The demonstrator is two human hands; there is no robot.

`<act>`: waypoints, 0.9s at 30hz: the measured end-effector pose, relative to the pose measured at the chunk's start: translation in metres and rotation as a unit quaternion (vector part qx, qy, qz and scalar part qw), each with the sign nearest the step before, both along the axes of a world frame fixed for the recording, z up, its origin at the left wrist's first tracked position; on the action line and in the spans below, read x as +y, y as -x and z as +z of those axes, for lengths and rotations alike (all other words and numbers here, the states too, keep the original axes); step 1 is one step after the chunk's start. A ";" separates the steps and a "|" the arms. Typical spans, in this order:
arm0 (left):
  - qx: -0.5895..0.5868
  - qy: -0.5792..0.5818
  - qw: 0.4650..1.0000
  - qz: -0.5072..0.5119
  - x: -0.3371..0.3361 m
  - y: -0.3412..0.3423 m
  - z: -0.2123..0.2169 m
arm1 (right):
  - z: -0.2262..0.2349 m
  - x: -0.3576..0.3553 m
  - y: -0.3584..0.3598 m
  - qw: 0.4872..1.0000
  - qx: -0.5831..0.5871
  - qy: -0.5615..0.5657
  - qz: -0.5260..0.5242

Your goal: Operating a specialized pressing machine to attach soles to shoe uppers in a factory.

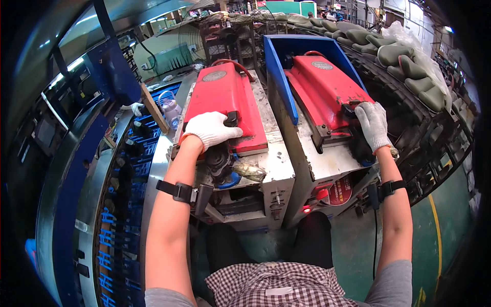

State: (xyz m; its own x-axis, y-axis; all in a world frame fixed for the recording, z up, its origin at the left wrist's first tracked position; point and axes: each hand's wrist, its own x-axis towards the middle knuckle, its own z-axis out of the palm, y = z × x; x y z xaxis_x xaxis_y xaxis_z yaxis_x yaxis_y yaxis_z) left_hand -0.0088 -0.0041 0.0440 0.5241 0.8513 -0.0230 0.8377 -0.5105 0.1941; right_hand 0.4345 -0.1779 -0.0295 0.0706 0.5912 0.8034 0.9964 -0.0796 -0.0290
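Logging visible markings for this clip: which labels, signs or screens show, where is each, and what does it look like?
Round label: front of the right machine, red and white, partly hidden.
Oval plate: on the left red cover, grey, near its far end.
Oval plate: on the right red cover, grey, near its far end.
Screens: none visible.

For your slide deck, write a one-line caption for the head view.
Gloved left hand and right hand each rest on a red machine lid.
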 end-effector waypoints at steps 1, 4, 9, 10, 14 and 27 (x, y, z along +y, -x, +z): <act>-0.001 -0.001 1.000 -0.004 0.000 -0.002 -0.002 | -0.001 -0.001 -0.002 1.000 0.000 -0.002 0.000; -0.031 -0.055 0.998 0.007 -0.004 0.000 -0.012 | -0.002 -0.001 -0.003 1.000 0.001 -0.006 0.001; -0.044 -0.088 0.995 0.016 -0.008 0.000 -0.015 | -0.002 -0.001 -0.003 1.000 0.005 -0.008 0.003; -0.048 -0.081 0.995 0.023 -0.010 -0.001 -0.013 | -0.004 -0.001 -0.005 1.000 0.004 -0.012 0.002; -0.061 -0.089 0.994 0.019 -0.008 -0.001 -0.019 | -0.002 -0.002 -0.006 1.000 0.010 -0.004 0.002; -0.069 -0.130 0.989 0.028 -0.005 -0.001 -0.025 | -0.012 0.001 -0.011 0.999 0.024 -0.011 -0.031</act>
State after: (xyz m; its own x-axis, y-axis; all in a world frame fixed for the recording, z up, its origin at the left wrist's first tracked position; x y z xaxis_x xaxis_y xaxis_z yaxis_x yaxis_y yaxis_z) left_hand -0.0083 -0.0087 0.0188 0.4594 0.8466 0.2689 0.8406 -0.5121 0.1763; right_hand 0.4456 -0.1770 -0.0410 0.1459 0.5665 0.8111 0.9869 -0.1407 -0.0793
